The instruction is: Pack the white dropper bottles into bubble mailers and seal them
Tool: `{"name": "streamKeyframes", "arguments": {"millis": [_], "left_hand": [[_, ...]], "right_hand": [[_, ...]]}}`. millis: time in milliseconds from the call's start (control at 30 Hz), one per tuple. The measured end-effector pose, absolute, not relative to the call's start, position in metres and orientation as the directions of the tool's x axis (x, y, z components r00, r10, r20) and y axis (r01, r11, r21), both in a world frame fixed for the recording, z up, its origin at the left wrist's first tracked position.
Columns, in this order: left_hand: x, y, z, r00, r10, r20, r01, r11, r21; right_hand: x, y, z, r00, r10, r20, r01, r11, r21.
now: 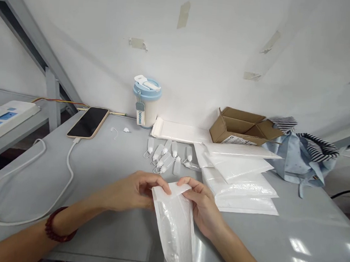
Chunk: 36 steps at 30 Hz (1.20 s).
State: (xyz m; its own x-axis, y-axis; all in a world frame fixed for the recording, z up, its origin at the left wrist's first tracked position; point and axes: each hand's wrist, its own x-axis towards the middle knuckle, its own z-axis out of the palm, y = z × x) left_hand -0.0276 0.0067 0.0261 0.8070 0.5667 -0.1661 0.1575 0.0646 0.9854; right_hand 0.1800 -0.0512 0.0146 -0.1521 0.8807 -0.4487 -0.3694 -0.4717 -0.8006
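A white padded mailer (172, 226) hangs over the table's front edge, its top end between my two hands. My left hand (139, 190) pinches the upper left corner, thumb underneath and fingers on top. On the upper right corner, my right hand (201, 200) grips the flap between thumb and fingers. What lies inside the mailer, if anything, cannot be seen. Just beyond my hands lie several small clear squeeze bottles (177, 165) with white caps. To the right, a pile of white padded mailers (243, 183) is fanned out in a loose stack.
Along the wall stand a blue-lidded cup (148, 105), a flat stack of white envelopes (183, 131) and an open cardboard box (241, 129). A light-blue cloth bag (302, 156) sits at right. At left are a phone (88, 122), its white cable (69, 161) and a power strip (5, 117).
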Motion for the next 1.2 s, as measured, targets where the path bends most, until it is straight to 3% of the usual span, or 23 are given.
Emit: {"name": "streamKeyframes", "arguments": {"millis": [133,233,367,500,633,767,1033,1200], "left_hand": [[-0.021,0.006,0.022,0.735,0.678,0.024,0.21,-0.261,0.942],[-0.018,0.011,0.023,0.676,0.723,0.145,0.192,-0.363,0.912],[-0.012,0.025,0.035,0.623,0.773,0.118,0.121,-0.245,0.962],[0.013,0.04,0.051,0.527,0.849,0.036,0.149,-0.135,0.98],[0.062,0.054,0.057,0.557,0.827,-0.079,0.036,0.07,0.997],[0.116,0.072,0.051,0.59,0.783,-0.195,0.007,0.237,0.972],[0.182,0.117,0.036,0.478,0.836,-0.27,0.194,0.2,0.961],[0.184,0.133,0.034,0.478,0.844,-0.242,0.306,0.098,0.947]], "right_hand": [[0.18,-0.049,0.012,-0.197,0.873,-0.447,-0.394,-0.488,-0.779],[0.182,-0.046,0.012,-0.188,0.891,-0.413,-0.442,-0.452,-0.775],[0.187,-0.044,0.009,-0.279,0.878,-0.389,-0.475,-0.479,-0.738],[0.188,-0.045,0.001,-0.333,0.904,-0.268,-0.5,-0.411,-0.762],[0.182,-0.044,-0.003,-0.306,0.878,-0.37,-0.467,-0.476,-0.745],[0.175,-0.044,-0.004,-0.346,0.86,-0.374,-0.38,-0.493,-0.783],[0.175,-0.041,-0.011,-0.361,0.852,-0.38,-0.304,-0.493,-0.815],[0.173,-0.041,-0.01,-0.36,0.856,-0.372,-0.293,-0.482,-0.826]]}}
